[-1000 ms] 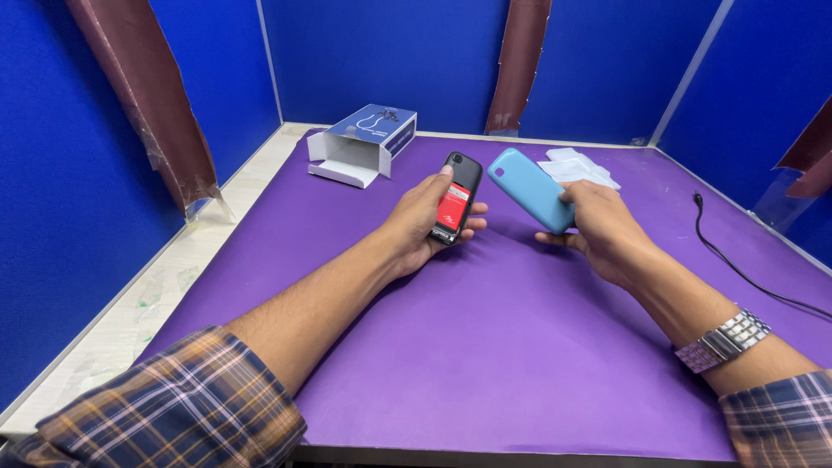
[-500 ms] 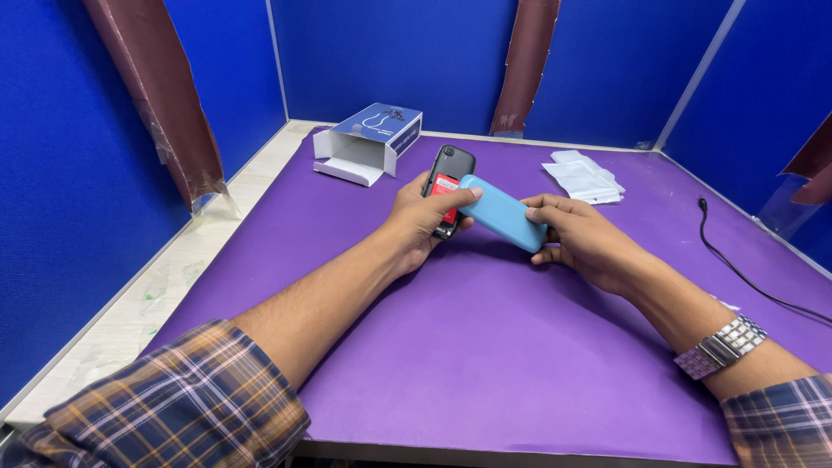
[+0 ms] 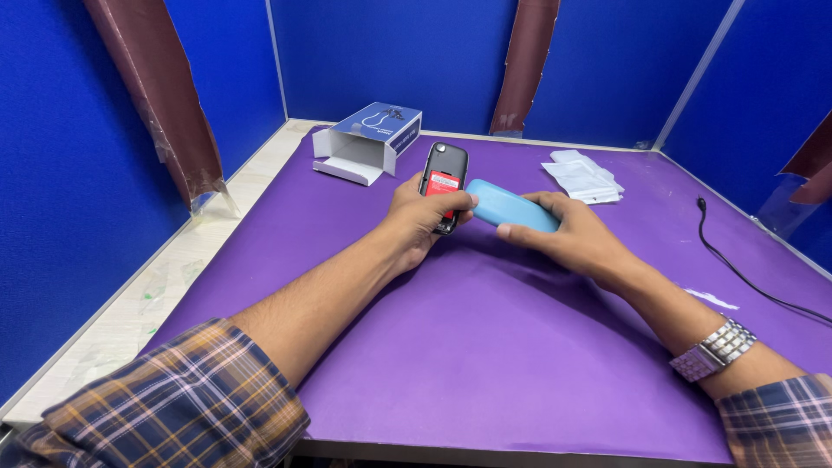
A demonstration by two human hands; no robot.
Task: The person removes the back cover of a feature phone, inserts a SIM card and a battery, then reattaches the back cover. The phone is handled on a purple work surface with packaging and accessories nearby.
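A small black phone (image 3: 443, 185) with its back off — a red-labelled battery showing in the open compartment — sits in the left hand (image 3: 422, 221), whose grip is closed around the handset above the middle of the purple table (image 3: 485, 347). At 3 o'clock from it, touching its lower edge, a light blue back cover (image 3: 510, 204) is pinched in the right hand (image 3: 568, 234), fingers wrapped over its far end. The cover is not yet seated; the battery appears already in place, leaving only the fitting of the shell. At 10 o'clock lies an opened blue-and-white box (image 3: 368, 143), at 2 o'clock clear plastic sleeves (image 3: 582, 176), and at 3 o'clock a black cable (image 3: 745, 273) trails off.
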